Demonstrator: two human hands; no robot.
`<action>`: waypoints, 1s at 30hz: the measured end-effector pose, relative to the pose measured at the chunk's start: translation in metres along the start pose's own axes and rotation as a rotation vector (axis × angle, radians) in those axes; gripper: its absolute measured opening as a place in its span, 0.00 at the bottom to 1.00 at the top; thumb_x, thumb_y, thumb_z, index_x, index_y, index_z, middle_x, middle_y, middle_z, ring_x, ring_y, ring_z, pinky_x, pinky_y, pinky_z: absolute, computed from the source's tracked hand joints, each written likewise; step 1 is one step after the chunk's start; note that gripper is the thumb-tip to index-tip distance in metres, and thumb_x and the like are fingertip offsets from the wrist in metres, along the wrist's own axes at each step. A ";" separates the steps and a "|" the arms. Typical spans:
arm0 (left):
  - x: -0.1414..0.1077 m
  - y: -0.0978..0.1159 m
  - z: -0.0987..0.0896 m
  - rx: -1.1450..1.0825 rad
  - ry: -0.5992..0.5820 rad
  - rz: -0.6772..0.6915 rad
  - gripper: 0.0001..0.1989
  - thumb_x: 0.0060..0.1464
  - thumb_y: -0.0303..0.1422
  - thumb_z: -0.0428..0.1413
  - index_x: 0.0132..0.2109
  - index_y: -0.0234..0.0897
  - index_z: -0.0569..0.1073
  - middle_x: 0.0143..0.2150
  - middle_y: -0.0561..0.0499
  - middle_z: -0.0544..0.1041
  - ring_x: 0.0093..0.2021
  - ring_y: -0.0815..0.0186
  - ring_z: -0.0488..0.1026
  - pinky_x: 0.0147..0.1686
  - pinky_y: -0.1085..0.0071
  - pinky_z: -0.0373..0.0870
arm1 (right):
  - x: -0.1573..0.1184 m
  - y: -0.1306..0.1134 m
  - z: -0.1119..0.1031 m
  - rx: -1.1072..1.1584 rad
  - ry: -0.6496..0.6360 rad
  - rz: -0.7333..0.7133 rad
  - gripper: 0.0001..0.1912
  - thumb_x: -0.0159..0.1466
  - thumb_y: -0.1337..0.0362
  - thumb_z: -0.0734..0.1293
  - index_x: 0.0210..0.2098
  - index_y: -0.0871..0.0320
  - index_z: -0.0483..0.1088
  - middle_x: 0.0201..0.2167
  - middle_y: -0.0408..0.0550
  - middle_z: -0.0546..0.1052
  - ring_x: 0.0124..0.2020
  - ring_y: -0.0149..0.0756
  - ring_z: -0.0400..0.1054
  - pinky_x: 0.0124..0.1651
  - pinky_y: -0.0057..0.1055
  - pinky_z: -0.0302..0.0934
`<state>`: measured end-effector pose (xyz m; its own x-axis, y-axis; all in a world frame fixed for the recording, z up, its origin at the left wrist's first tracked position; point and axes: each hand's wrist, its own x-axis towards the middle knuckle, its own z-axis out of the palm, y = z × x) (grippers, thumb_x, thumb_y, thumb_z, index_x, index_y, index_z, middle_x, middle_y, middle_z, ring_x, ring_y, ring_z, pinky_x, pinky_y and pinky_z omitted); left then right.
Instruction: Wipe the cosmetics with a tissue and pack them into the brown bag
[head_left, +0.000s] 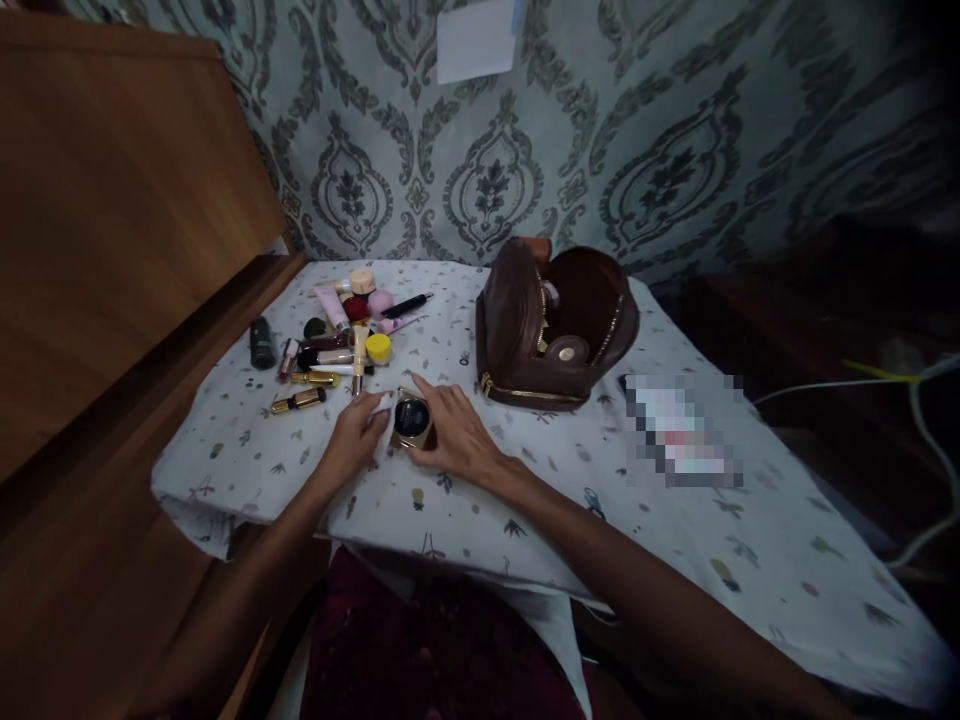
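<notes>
Start nearest, at the front of the surface (487,515). Find small jar (412,420), dark round top on gold-coloured body, between both hands; cannot tell resting from slightly lifted. Judge work on this jar as under way, not finished: not yet released, and with white scrap (385,412) (tissue or cloth, too blurred to say) close by its left side.

Note right hand (459,435) clamped around the jar, opened only to its width, with thumb on near side and fingers on far side. Note left hand (354,432) nearly closed, pinching the white scrap; cannot tell touching the jar from just beside it.

Well to the right, see flat item (679,430), pixelated, unreadable.

Farther out, left of centre, find loose cosmetics: gold-and-dark tube (298,401), yellow-lidded pot (379,349), dark bottle (262,344), pink tube (331,306), others overlapping. Cannot separate handled from unhandled; leave count of finished pieces blank.

To the right of these, find brown bag (514,320), upright and unzipped, with small object (551,293) inside. Log as undone: bag not closed, cosmetics spread outside it.

Last, at the back, see patterned wall (491,190) bearing pale sheet (476,42).
</notes>
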<state>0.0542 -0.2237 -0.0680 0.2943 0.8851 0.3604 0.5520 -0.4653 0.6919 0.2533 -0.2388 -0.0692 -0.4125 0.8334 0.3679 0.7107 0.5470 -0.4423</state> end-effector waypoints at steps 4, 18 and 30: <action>0.003 -0.001 -0.003 -0.109 0.104 -0.030 0.17 0.60 0.34 0.49 0.52 0.33 0.74 0.48 0.44 0.77 0.52 0.58 0.72 0.56 0.60 0.68 | 0.000 0.003 -0.004 -0.005 0.062 -0.174 0.49 0.59 0.68 0.68 0.72 0.49 0.38 0.56 0.55 0.65 0.56 0.53 0.57 0.59 0.55 0.59; -0.019 0.022 -0.015 0.064 0.141 0.050 0.18 0.62 0.30 0.47 0.57 0.37 0.71 0.47 0.45 0.75 0.50 0.58 0.72 0.52 0.60 0.70 | -0.008 0.009 0.014 0.693 0.189 0.038 0.32 0.63 0.58 0.68 0.64 0.48 0.56 0.65 0.57 0.56 0.61 0.47 0.65 0.58 0.48 0.67; -0.022 0.051 0.007 0.609 0.106 0.332 0.27 0.58 0.17 0.42 0.63 0.35 0.62 0.52 0.38 0.68 0.54 0.52 0.65 0.51 0.52 0.70 | -0.006 0.007 0.010 0.641 0.245 0.134 0.15 0.56 0.67 0.69 0.44 0.56 0.74 0.56 0.56 0.67 0.59 0.47 0.66 0.55 0.43 0.68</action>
<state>0.0817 -0.2668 -0.0450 0.4629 0.6768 0.5724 0.7937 -0.6040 0.0723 0.2551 -0.2396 -0.0831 -0.1506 0.8963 0.4170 0.2390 0.4423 -0.8644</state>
